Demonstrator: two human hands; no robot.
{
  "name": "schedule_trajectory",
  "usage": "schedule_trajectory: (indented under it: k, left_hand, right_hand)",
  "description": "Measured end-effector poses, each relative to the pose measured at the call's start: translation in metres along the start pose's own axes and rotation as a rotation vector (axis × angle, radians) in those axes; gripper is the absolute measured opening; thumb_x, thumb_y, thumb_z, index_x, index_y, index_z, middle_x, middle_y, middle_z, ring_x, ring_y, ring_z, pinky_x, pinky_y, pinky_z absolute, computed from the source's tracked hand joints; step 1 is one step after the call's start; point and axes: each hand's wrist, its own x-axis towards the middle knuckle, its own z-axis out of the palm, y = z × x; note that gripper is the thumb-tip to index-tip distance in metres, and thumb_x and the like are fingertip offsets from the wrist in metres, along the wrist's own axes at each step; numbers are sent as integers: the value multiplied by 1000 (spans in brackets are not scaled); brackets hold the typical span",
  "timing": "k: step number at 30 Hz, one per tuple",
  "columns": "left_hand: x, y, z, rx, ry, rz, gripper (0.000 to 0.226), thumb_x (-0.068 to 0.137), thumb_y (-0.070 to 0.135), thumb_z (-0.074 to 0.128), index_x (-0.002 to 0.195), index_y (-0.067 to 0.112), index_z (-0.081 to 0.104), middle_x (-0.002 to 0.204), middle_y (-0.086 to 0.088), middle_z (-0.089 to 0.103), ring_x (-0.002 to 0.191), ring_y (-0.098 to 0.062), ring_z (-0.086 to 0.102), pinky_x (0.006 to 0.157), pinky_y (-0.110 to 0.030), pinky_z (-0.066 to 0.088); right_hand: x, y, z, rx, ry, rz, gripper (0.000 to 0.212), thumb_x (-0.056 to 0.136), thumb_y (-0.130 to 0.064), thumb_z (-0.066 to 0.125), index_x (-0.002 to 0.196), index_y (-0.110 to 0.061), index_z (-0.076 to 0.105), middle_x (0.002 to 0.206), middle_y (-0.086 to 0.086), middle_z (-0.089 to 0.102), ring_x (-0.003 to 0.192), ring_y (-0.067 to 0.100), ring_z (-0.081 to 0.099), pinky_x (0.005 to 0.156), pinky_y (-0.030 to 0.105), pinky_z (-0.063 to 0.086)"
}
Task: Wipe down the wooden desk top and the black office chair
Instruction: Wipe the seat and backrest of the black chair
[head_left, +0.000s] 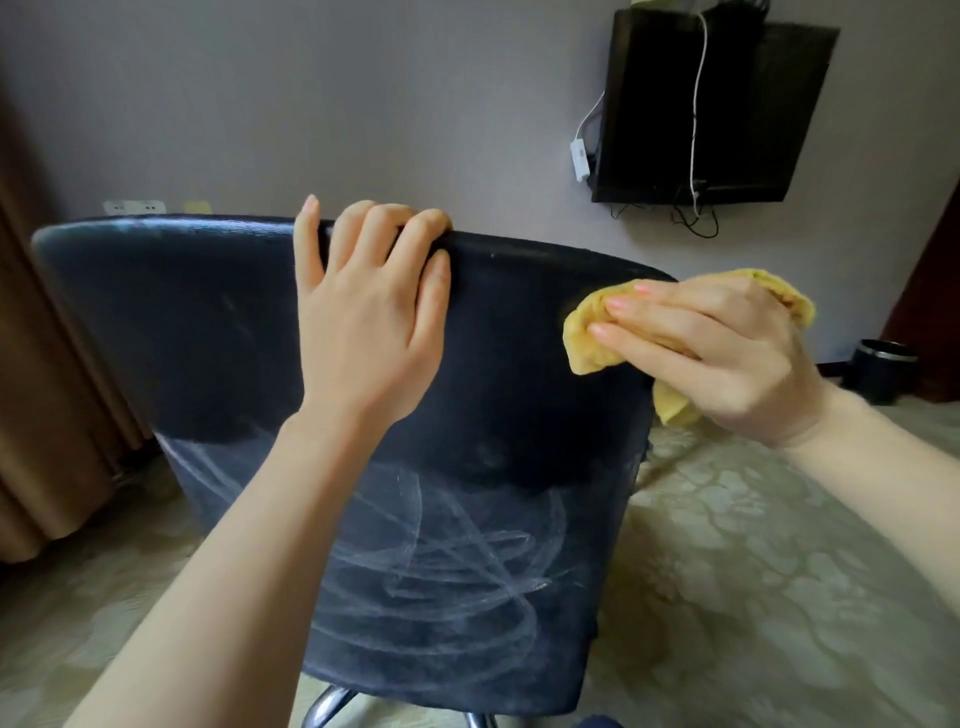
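Observation:
The black office chair (208, 332) fills the middle of the view, its backrest turned toward me. Pale streaks cross the lower half of the backrest. My left hand (369, 317) grips the top edge of the backrest, fingers curled over it. My right hand (717, 353) presses a crumpled yellow cloth (587, 332) against the upper right corner of the backrest, fingers laid flat over the cloth and thumb under it. The wooden desk is out of sight.
A dark wall-mounted screen (711, 104) with white cables hangs at the upper right. A small black bin (883, 369) stands on the patterned carpet (753, 571) at the right. A brown curtain (47, 415) hangs at the left. The chair's chrome base (327, 706) shows below.

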Motion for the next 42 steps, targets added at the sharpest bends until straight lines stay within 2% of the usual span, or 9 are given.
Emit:
schedule_trajectory:
  k: [5,10,16,19,22,24,30,37,42]
  left_hand:
    - [0,-2,2,-58,29,-18,37,98,22,27,112,10,59,107,-5,57,109,-19,42,114,-48,11]
    - [0,-8,0,-78,13,-15,42,98,25,23,114,10,59,108,-6,57,110,-18,42,114,-45,11]
    - [-1,-11,-4,-67,-5,-23,42,98,26,23,114,12,59,108,-4,57,111,-17,42,114,-45,11]
    - [-1,-11,-5,-74,-19,-41,43,98,26,22,114,12,59,108,-3,57,112,-19,44,115,-45,10]
    - [-2,-16,-6,-53,-33,-35,41,98,26,23,114,13,58,107,-3,56,112,-21,45,115,-44,10]
    - [-1,-18,-4,-49,-34,-18,40,98,26,23,114,13,58,107,-4,56,112,-21,44,115,-43,9]
    - [-2,-16,1,-82,20,-57,41,97,25,21,109,12,59,103,-5,55,109,-19,40,115,-43,8]
    - [0,-16,3,-114,39,-57,40,97,24,22,108,11,59,102,-6,55,108,-21,41,114,-41,7]
    - [0,-18,2,-119,44,-48,39,97,23,23,108,11,59,102,-5,56,108,-20,41,114,-41,7]
  right_hand:
    - [26,-22,22,48,7,141,16,91,3,60,101,1,73,101,13,71,97,26,58,77,40,54]
    - [41,-53,44,93,-80,164,10,87,3,65,91,2,74,97,14,72,90,29,66,83,37,50]
    - [29,-127,84,285,-364,217,22,72,11,56,66,-7,65,75,3,65,62,20,58,57,30,50]
    - [5,-147,91,375,-467,214,21,59,8,68,62,-13,63,71,-2,61,57,15,53,50,24,46]
    - [-24,-144,81,410,-482,86,24,74,7,54,72,-9,71,80,1,67,74,17,57,68,26,51]
    - [-41,-133,67,358,-496,-13,21,82,6,56,80,-6,73,86,3,68,79,17,62,77,26,51]
    - [-57,-79,28,330,-403,-51,17,87,0,65,102,-1,73,104,10,71,98,21,68,83,30,55]
    - [-18,-24,5,141,-299,-115,15,85,-4,70,100,-4,74,104,9,71,94,21,70,78,32,57]
    - [16,-4,1,33,-148,-100,18,84,-2,72,102,-3,73,103,11,70,99,21,59,73,35,57]
